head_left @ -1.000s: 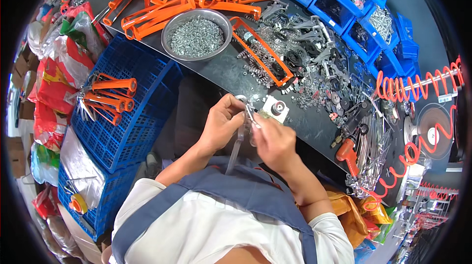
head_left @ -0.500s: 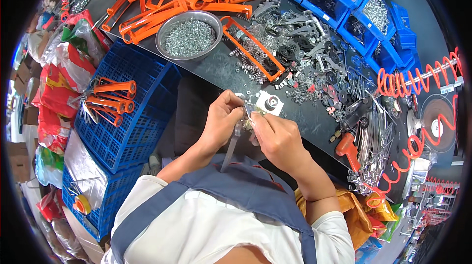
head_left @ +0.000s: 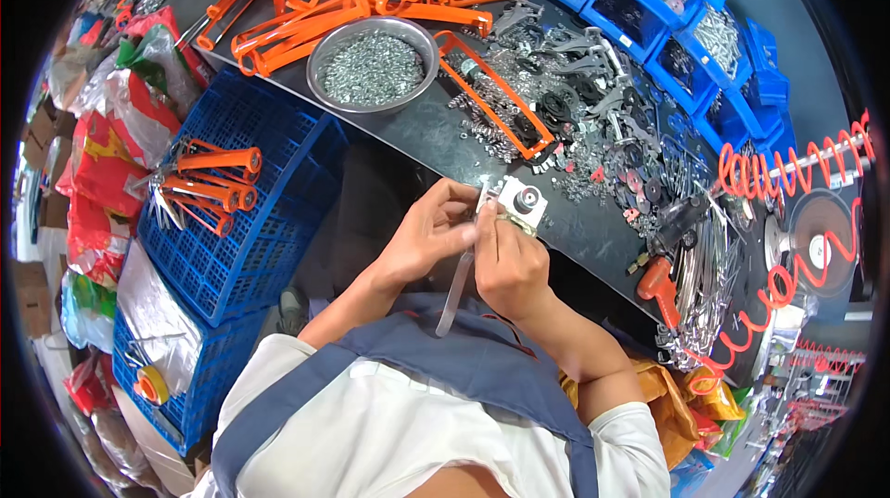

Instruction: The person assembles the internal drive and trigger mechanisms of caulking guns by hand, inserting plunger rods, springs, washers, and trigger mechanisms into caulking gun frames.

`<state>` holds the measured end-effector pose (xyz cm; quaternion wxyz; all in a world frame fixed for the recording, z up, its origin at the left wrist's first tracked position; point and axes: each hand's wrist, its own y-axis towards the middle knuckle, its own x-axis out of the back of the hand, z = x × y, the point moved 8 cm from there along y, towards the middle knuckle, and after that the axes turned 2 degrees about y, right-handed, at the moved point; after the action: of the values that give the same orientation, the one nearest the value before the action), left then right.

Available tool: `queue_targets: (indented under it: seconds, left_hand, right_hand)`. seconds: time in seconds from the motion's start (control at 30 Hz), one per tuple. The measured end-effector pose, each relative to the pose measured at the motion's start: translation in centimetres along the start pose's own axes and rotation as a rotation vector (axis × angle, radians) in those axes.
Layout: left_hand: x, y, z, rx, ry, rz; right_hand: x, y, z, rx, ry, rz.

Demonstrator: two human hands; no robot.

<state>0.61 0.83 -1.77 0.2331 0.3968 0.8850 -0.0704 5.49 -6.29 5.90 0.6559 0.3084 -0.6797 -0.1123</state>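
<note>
My left hand (head_left: pixel 428 234) is closed, its thumb and fingers meeting at the top of a flat grey strip (head_left: pixel 453 296) that hangs down toward my apron. Close against it, my right hand (head_left: pixel 513 264) pinches a small metal part (head_left: pixel 487 190) between thumb and fingers; the fingers hide most of it. Just past the right fingertips, at the table edge, is a white block (head_left: pixel 525 200) with a dark round centre. Where strip and part meet is covered by my hands.
A metal bowl of small fasteners (head_left: pixel 373 68) stands beyond my hands, beside piled orange frames (head_left: pixel 343 16). Loose metal parts (head_left: pixel 565 81) cover the right-hand tabletop. Blue bins (head_left: pixel 649 16) stand behind them. An orange-handled power tool (head_left: pixel 657 285) lies right; blue crates (head_left: pixel 246 210) stand left.
My right hand has turned and its fingers have come together in a tighter pinch. My left hand has loosened its curl, with the thumb now stretched toward the right fingers. The strip has swung slightly right.
</note>
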Motion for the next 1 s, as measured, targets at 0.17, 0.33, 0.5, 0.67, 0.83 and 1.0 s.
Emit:
queue_targets:
  seconds: [0.17, 0.33, 0.5, 0.67, 0.83, 1.0]
  left_hand:
    - [0.5, -0.5, -0.3, -0.08, 0.225, -0.095]
    - [2.6, -1.4, -3.6, -0.086, 0.241, -0.202]
    - [6.0, -1.0, -4.0, -0.146, 0.101, -0.133]
    - [0.3, 0.6, -2.4, -0.06, 0.235, -0.094]
    - [-2.8, 1.6, -1.8, -0.049, 0.171, -0.099]
    - [-2.0, 2.6, -2.2, -0.019, 0.04, -0.13]
  right_hand:
    - [0.5, -0.7, -2.4, -0.116, 0.687, -0.088]
    - [3.4, -7.2, -10.3, -0.426, 0.68, -0.239]
    - [11.5, -27.2, -25.6, -1.315, -0.014, -0.349]
    - [15.8, -38.3, -31.1, -1.587, -0.508, 0.124]
    - [13.2, -41.3, -29.8, -1.818, 0.344, -0.423]
    - [5.4, -32.1, -16.6, -1.536, 1.521, -0.957]
